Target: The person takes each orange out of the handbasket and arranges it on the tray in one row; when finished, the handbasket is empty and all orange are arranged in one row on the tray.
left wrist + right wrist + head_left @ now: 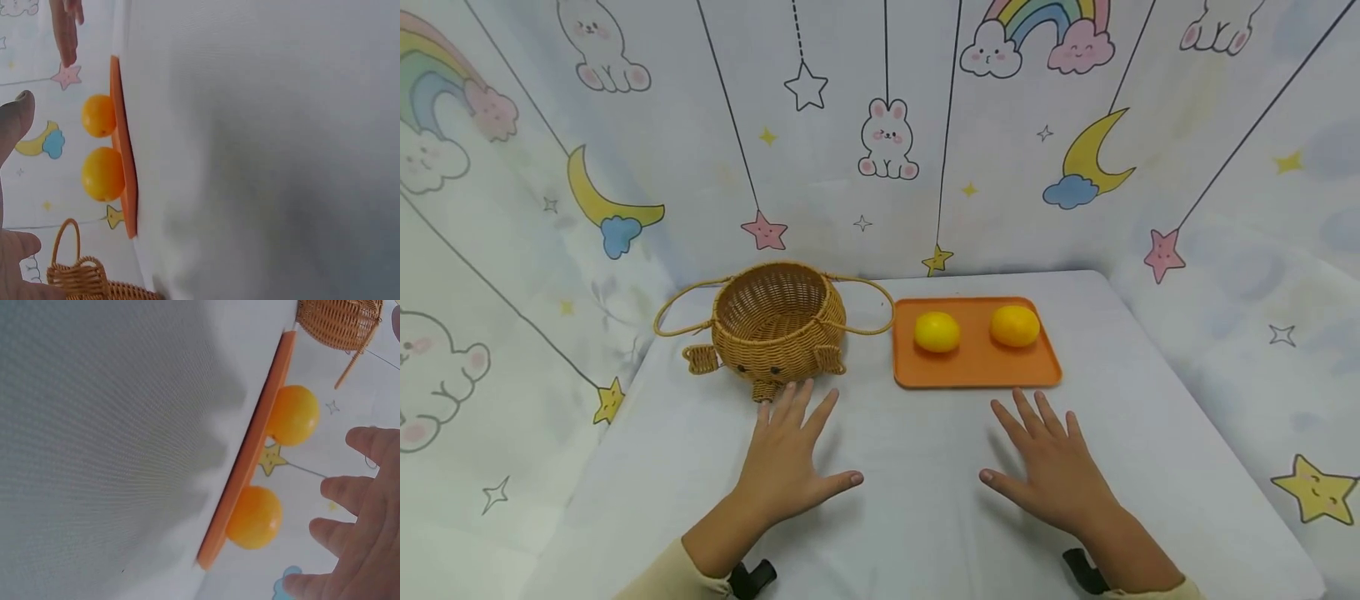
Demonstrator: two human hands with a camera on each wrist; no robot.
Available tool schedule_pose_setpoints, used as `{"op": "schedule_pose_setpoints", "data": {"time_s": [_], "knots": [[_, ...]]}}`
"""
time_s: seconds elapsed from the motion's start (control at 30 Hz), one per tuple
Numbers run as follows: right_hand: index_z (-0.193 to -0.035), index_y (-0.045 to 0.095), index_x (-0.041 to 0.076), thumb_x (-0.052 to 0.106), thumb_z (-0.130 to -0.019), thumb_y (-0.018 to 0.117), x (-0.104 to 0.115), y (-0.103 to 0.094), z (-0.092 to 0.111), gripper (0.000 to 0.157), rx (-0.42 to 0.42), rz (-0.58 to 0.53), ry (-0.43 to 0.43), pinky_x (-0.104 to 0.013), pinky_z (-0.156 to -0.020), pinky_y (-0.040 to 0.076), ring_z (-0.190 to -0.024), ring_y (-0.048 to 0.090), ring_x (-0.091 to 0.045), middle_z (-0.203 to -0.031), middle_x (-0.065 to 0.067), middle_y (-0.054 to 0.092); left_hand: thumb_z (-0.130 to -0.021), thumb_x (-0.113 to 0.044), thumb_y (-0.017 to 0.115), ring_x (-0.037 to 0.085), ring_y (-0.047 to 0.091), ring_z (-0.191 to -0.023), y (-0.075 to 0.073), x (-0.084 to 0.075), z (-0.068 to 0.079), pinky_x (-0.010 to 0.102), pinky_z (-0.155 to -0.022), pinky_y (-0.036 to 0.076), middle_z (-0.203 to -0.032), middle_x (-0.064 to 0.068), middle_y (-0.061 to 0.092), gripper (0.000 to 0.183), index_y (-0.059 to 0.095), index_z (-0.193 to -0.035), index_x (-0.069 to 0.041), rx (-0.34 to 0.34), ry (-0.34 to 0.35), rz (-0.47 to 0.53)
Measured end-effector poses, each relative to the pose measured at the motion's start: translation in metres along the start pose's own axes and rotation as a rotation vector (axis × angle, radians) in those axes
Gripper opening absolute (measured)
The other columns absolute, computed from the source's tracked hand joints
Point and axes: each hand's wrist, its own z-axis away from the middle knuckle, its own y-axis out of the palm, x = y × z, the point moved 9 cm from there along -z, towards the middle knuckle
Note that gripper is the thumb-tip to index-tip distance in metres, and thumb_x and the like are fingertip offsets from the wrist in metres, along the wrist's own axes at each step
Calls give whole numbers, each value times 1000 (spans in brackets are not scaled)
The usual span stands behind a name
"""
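Note:
My left hand (787,467) is spread over the white table, holding nothing, its fingertips overlapping the lower front of a wicker basket (775,343) in the head view. That basket has an animal face with ears and a short trunk, and two loop handles out to the sides. Fingers spread, my empty right hand (1051,471) hovers in front of an orange tray (977,371). Two yellow-orange lemon-like fruits lie on the tray: a left fruit (937,332) and a right fruit (1015,326). Both wrist views show the tray edge-on with the fruits on it.
The white-covered table (917,500) extends in front of the basket and tray. Behind and at both sides hangs a white cloth (820,183) printed with bunnies, stars, moons and rainbows. The basket's right handle (880,329) reaches close to the tray's left edge.

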Motion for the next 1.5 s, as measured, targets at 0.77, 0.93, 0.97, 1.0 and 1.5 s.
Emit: {"op": "schedule_pose_setpoints", "data": {"time_s": [0.77,0.93,0.97,1.0,1.5], "knots": [[-169,37,24,75,-90,69,-6,3,9,99,-8,-59,15,-83,-116,13,-160,16,-50,-175,-16,24,-89,-63,79,35,34,-155,42,-97,-191,62,-128,17,-166,14,40,100,34,-169,-23,171,220,-103],[-169,37,23,75,-90,68,-5,6,10,99,-2,-57,12,-82,-117,13,-160,16,-49,-175,-15,24,-88,-56,85,33,32,-156,65,-97,-224,61,-129,15,-167,11,39,101,34,-168,-25,231,196,-110],[-168,37,23,76,-90,68,-4,6,10,99,-1,-57,13,-82,-117,13,-160,17,-49,-175,-15,25,-87,-56,85,34,32,-156,68,-97,-229,62,-129,14,-167,11,39,101,34,-168,-26,241,191,-119],[-168,38,23,76,-90,68,-4,6,10,99,-3,-56,14,-82,-117,13,-160,17,-49,-175,-15,25,-86,-56,86,35,33,-155,71,-98,-234,63,-129,13,-166,11,40,102,34,-168,-27,252,183,-131],[-169,36,26,75,-90,69,1,1,9,99,-15,-41,-15,-81,-118,15,-161,17,-46,-176,-14,24,-91,-33,85,31,45,-148,85,-105,-258,64,-129,8,-154,4,57,78,49,-159,-25,309,146,-293]]}}
